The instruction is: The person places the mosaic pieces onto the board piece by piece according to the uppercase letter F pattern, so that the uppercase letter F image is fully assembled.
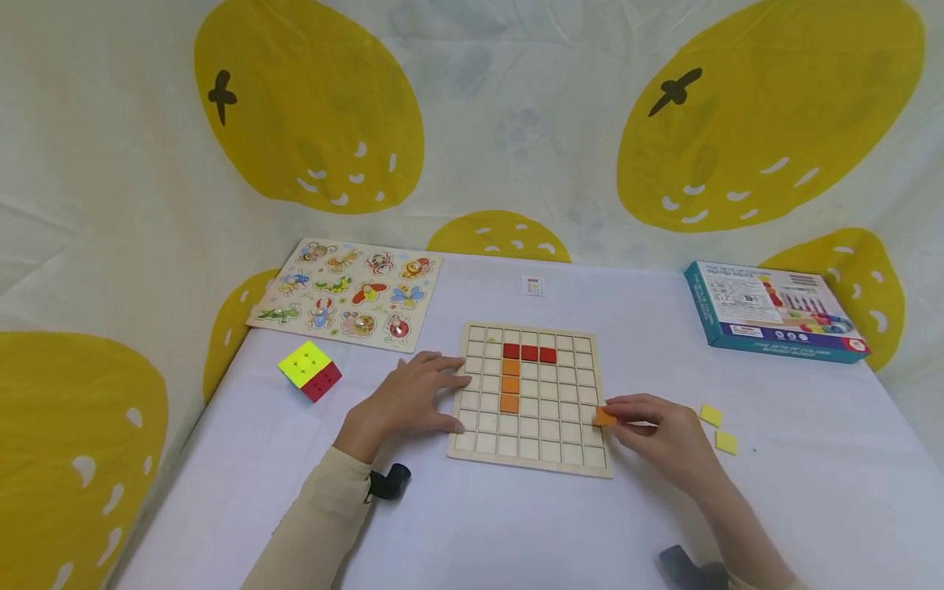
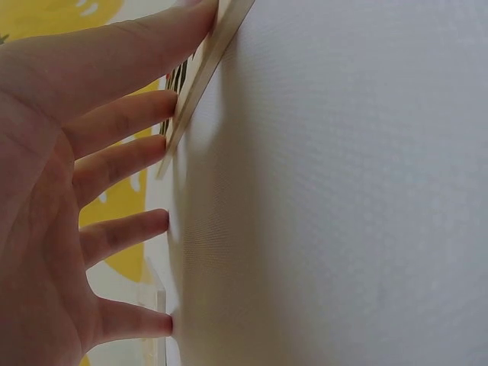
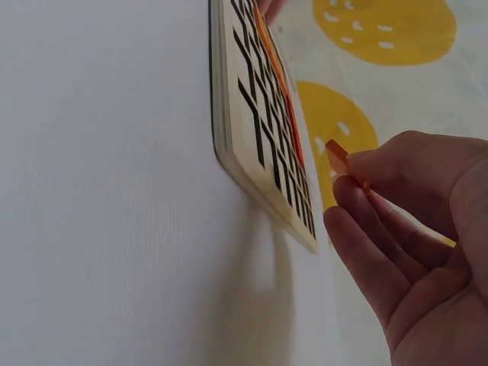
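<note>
A wooden grid board (image 1: 530,464) lies flat on the table, seen edge-on in both wrist views. In its upper cells sit a row of red square tiles (image 1: 529,353) and, below the leftmost, a column of orange square tiles (image 1: 510,384). My left hand (image 1: 401,401) touches the board's left edge with thumb and some fingertips, fingers spread; the left wrist view (image 2: 46,183) shows other fingertips on the cloth. Between thumb and fingers my right hand (image 1: 661,436) pinches an orange tile (image 3: 338,158) by the board's right edge.
Two yellow tiles (image 1: 710,415) lie right of the right hand. A puzzle cube (image 1: 310,370) and an insect peg puzzle (image 1: 343,292) are at left. A small printed card (image 1: 533,286) lies behind the board, and a game box (image 1: 774,311) stands back right.
</note>
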The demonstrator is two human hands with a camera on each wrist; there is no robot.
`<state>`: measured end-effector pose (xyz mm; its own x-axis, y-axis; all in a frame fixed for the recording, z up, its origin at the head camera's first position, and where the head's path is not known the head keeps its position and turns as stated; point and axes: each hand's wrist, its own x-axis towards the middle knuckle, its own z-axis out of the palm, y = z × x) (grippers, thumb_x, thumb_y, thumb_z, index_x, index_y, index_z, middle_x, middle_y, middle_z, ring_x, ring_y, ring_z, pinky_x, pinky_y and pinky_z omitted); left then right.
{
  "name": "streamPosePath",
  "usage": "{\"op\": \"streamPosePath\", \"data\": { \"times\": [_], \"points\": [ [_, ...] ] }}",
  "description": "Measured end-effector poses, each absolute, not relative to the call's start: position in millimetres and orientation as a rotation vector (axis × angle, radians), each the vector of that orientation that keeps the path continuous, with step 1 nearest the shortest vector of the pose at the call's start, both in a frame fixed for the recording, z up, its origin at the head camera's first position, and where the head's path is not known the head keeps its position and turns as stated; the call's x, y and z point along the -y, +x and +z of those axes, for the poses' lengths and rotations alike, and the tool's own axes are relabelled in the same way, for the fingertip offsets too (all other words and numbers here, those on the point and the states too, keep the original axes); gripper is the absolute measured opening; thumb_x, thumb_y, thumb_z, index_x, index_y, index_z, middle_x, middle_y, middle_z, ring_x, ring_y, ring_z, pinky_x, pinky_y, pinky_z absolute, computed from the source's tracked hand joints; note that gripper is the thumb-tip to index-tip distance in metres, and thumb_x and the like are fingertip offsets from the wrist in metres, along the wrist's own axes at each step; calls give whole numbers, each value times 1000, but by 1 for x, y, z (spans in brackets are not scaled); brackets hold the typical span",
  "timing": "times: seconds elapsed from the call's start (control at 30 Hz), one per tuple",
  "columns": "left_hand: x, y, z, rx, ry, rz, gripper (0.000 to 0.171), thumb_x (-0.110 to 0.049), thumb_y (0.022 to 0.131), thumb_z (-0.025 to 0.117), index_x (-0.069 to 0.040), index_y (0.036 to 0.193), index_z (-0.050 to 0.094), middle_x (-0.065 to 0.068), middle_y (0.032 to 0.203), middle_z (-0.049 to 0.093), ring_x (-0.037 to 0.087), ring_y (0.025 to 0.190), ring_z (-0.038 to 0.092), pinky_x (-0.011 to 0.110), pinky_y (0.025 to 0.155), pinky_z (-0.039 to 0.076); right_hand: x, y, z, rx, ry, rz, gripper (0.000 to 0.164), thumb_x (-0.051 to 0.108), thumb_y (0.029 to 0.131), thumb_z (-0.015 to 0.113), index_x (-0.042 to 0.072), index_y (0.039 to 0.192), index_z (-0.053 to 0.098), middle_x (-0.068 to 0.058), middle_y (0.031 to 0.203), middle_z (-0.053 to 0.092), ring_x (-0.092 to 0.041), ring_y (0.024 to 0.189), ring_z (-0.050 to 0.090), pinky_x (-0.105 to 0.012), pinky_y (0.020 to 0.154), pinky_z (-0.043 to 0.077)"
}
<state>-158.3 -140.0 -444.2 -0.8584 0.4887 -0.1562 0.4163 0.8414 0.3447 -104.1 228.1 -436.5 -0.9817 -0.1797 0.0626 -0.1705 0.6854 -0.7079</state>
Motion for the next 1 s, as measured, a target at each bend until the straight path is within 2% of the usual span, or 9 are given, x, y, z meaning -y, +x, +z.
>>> {"op": "streamPosePath", "data": {
  "times": [0.13, 0.2, 0.37, 0.6, 0.83, 1.0],
  "points": [
    [141, -159, -445, -2781, 698, 447, 71, -51, 78, 84, -29, 142, 62, -3, 161, 46, 29, 151, 37, 79, 113, 29, -213, -111, -441, -2824, -313, -1251, 28, 4, 84, 80, 9, 111, 79, -10, 113, 78, -17, 103, 73, -13, 78, 59],
    [141, -160, -446, -2781, 699, 447, 72, -51, 78, 84, -29, 142, 62, -4, 161, 46, 29, 151, 37, 79, 113, 29, -204, -114, -443, -2793, -320, -1269, 28, 5, 84, 81, 9, 111, 79, -10, 112, 78, -24, 102, 73, -16, 79, 60],
    [141, -160, -446, -2783, 702, 455, 72, -51, 77, 84, -28, 142, 62, -3, 160, 47, 29, 151, 37, 79, 113, 29, -181, -117, -449, -2730, -363, -1308, 26, 7, 82, 83, 9, 108, 80, -9, 111, 77, -23, 98, 75, -23, 80, 63],
    [140, -160, -446, -2779, 684, 448, 72, -52, 77, 85, -30, 141, 62, -4, 161, 47, 29, 151, 37, 78, 114, 30, -155, -120, -454, -2647, -485, -1405, 23, 7, 80, 85, 4, 102, 80, -10, 107, 76, -21, 94, 75, -23, 79, 63],
    [140, -160, -444, -2779, 679, 451, 71, -52, 77, 84, -30, 141, 62, -4, 161, 47, 29, 151, 37, 78, 114, 30, -134, -121, -456, -2661, -503, -1318, 20, 13, 80, 86, 10, 100, 82, 0, 103, 78, -17, 98, 74, -20, 81, 62],
    [140, -160, -444, -2780, 673, 448, 72, -52, 78, 84, -30, 142, 62, -5, 161, 46, 29, 151, 37, 78, 114, 30, -126, -121, -459, -2795, -567, -1160, 19, 16, 78, 88, 14, 96, 83, 8, 97, 79, -14, 96, 73, -27, 86, 61]
  ]
}}
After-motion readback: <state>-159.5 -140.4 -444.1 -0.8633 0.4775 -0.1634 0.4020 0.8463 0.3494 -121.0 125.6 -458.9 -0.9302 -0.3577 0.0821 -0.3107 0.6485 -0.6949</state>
